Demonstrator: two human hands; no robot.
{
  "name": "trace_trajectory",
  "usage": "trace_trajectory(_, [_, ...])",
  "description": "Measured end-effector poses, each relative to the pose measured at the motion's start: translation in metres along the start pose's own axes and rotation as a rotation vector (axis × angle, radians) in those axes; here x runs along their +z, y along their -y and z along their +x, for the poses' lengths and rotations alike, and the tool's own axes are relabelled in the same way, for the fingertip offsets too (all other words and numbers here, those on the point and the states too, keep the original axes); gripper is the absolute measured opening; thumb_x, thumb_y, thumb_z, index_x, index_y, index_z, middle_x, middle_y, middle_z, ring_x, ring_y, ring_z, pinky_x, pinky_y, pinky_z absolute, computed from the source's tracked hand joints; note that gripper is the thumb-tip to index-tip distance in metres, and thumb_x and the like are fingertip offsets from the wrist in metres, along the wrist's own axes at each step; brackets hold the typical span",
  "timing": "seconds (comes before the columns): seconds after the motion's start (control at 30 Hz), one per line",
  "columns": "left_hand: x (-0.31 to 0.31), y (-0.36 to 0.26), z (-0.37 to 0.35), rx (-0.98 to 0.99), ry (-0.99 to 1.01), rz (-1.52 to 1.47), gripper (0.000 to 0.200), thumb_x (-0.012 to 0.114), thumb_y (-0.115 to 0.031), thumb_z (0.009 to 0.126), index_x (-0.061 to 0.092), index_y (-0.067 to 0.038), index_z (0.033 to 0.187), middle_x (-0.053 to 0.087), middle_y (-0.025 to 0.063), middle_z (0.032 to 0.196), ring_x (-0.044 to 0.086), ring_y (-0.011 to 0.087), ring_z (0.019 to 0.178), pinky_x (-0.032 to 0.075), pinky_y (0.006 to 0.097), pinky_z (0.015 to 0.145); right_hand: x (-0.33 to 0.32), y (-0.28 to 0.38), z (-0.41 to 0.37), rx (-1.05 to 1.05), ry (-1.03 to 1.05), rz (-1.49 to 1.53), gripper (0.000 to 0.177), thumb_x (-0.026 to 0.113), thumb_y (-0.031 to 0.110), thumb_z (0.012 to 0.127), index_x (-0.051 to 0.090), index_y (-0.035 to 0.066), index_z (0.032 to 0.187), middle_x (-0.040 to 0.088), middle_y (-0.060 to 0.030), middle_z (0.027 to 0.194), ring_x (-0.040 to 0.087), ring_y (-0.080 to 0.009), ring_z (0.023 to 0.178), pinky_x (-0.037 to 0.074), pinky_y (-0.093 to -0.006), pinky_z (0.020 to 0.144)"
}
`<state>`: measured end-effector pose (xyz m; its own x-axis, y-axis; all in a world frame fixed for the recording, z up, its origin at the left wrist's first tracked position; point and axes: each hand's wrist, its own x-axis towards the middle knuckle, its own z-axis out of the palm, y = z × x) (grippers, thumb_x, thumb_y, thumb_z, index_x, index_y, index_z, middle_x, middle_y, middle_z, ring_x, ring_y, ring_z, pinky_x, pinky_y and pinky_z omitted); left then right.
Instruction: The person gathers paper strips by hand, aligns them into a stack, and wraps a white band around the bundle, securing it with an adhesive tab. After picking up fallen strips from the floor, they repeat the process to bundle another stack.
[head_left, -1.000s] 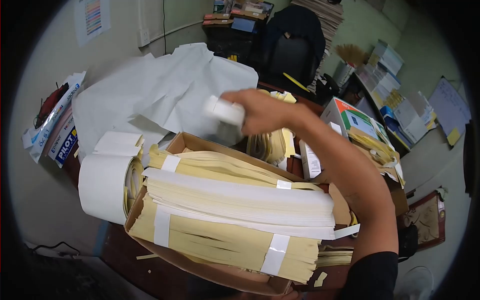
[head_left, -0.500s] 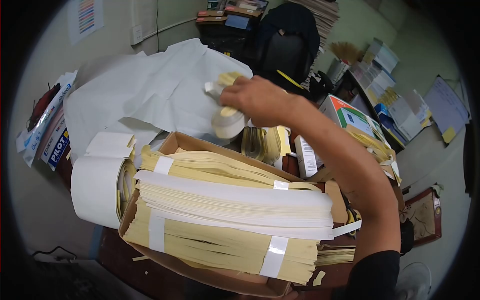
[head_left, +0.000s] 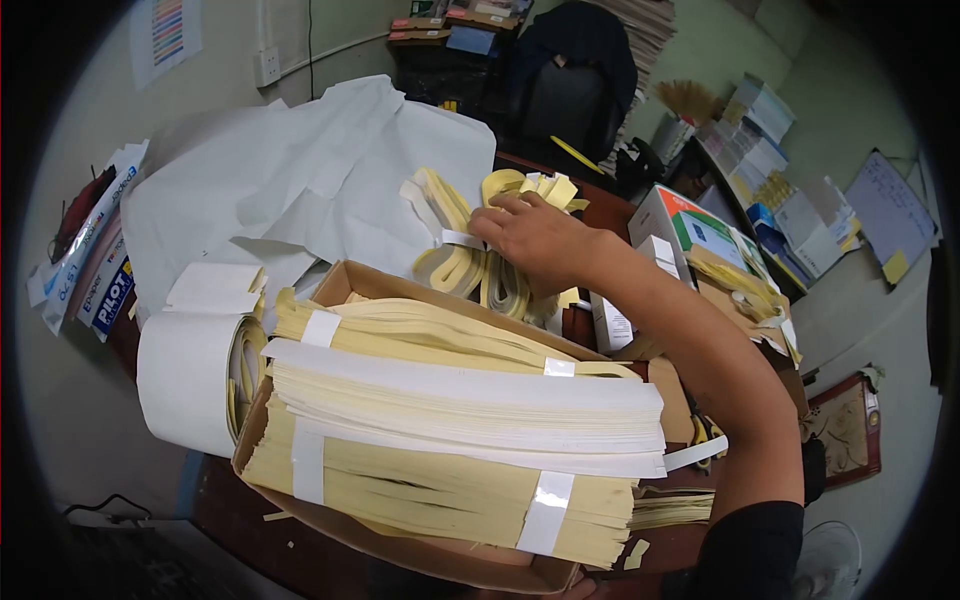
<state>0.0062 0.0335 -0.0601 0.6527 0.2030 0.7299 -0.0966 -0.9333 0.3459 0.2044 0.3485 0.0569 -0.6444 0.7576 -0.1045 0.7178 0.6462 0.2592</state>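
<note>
My right hand (head_left: 530, 235) reaches over the far side of the cardboard box, its fingers curled around a folded bundle of cream paper strips (head_left: 503, 290). The fingertips touch the white band of another folded bundle (head_left: 440, 215), standing just to the left. Only a sliver of my left hand (head_left: 578, 588) shows under the box's near right corner; its fingers are mostly hidden. Inside the cardboard box (head_left: 420, 563) lie long stacks of paper strips: a white-topped stack (head_left: 460, 395) between yellowish stacks (head_left: 430, 490) tied with white paper bands.
A large rolled white-and-cream bundle (head_left: 190, 380) stands left of the box. Crumpled white sheeting (head_left: 300, 180) covers the far left. To the right are a small white carton (head_left: 610, 325), a printed box (head_left: 690, 235) and scissors (head_left: 708, 440). A chair (head_left: 570, 110) stands behind the table.
The folded bundle that my right hand held in the air now stands behind the box. My right hand has moved slightly right and down, onto the neighbouring bundle.
</note>
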Motion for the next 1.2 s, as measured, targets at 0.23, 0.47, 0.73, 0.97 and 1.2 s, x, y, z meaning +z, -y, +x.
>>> trace_trajectory(0.23, [0.01, 0.006, -0.005, 0.051, -0.044, -0.074, 0.022, 0.065, -0.017, 0.077, 0.072, -0.001, 0.09, 0.059, 0.0082, 0.079, 0.06, 0.021, 0.068, 0.048, 0.0369, 0.059, -0.001, -0.011, 0.011, -0.049, 0.012, -0.162, 0.029, 0.071, 0.0, 0.08, 0.067, 0.008, 0.107, 0.071, -0.006, 0.107, 0.061, -0.0274, 0.122, 0.045, -0.0452, 0.109])
trace_trajectory(0.47, [0.011, 0.002, -0.006, 0.041, -0.063, 0.033, 0.02, 0.065, -0.014, 0.081, 0.072, -0.001, 0.094, 0.056, 0.0072, 0.079, 0.057, 0.0181, 0.066, 0.045, 0.0341, 0.053, -0.09, -0.076, -0.014, -0.014, -0.749, -0.133, 0.033, 0.081, -0.001, 0.069, 0.067, 0.009, 0.097, 0.071, -0.0084, 0.098, 0.066, -0.0349, 0.102, 0.056, -0.0445, 0.086])
trace_trajectory(0.73, [0.021, 0.002, -0.011, 0.051, -0.071, 0.077, 0.023, 0.067, -0.018, 0.083, 0.074, -0.001, 0.098, 0.06, 0.0068, 0.081, 0.059, 0.0172, 0.066, 0.046, 0.0338, 0.052, -0.081, -0.069, 0.019, -0.084, -0.603, -0.185, 0.032, 0.077, -0.002, 0.073, 0.068, 0.007, 0.103, 0.071, -0.0083, 0.104, 0.065, -0.0343, 0.11, 0.056, -0.0449, 0.091])
trace_trajectory(0.97, [0.032, 0.007, -0.015, 0.103, -0.087, 0.21, 0.013, 0.067, -0.017, 0.09, 0.071, -0.006, 0.095, 0.058, 0.0, 0.081, 0.059, 0.0119, 0.07, 0.051, 0.0268, 0.062, -0.01, -0.007, 0.002, 0.047, -0.15, -0.086, 0.046, 0.072, 0.0, 0.087, 0.063, 0.008, 0.131, 0.068, -0.013, 0.132, 0.058, -0.0313, 0.133, 0.048, -0.0458, 0.112])
trace_trajectory(1.2, [0.035, 0.003, -0.019, 0.089, -0.047, 0.086, 0.019, 0.066, -0.017, 0.084, 0.067, -0.003, 0.096, 0.06, 0.0051, 0.082, 0.065, 0.0206, 0.073, 0.056, 0.0303, 0.077, -0.102, 0.07, -0.08, 0.326, -0.125, 0.727, 0.052, 0.077, 0.024, 0.096, 0.06, 0.002, 0.14, 0.067, -0.0208, 0.133, 0.065, -0.0341, 0.124, 0.054, -0.0445, 0.102])
